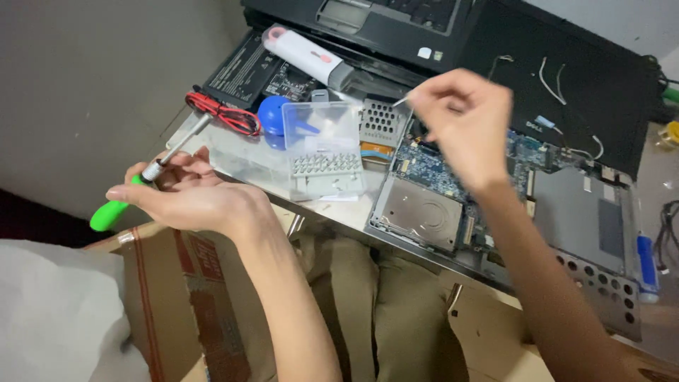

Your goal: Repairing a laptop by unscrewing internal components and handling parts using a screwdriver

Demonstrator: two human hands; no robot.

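My left hand (pixel 187 191) lies palm up at the left, holding a screwdriver (pixel 152 172) with a green handle and a long metal shaft that points up toward the red and black wires (pixel 225 113). My right hand (pixel 463 124) hovers above an opened laptop base (pixel 453 191), its fingers pinched on a small thin pale part (pixel 402 101), too small to identify. Under that hand lie the blue circuit board (pixel 431 170) and a silver drive (pixel 421 212).
A clear plastic case of screwdriver bits (pixel 325 152) sits between my hands, with a blue round object (pixel 272 117) behind it. A white tube-shaped item (pixel 308 56), a black battery (pixel 244 67), a laptop lid (pixel 587 85) and a second laptop (pixel 382 21) lie farther back. A cardboard box (pixel 191 297) stands below.
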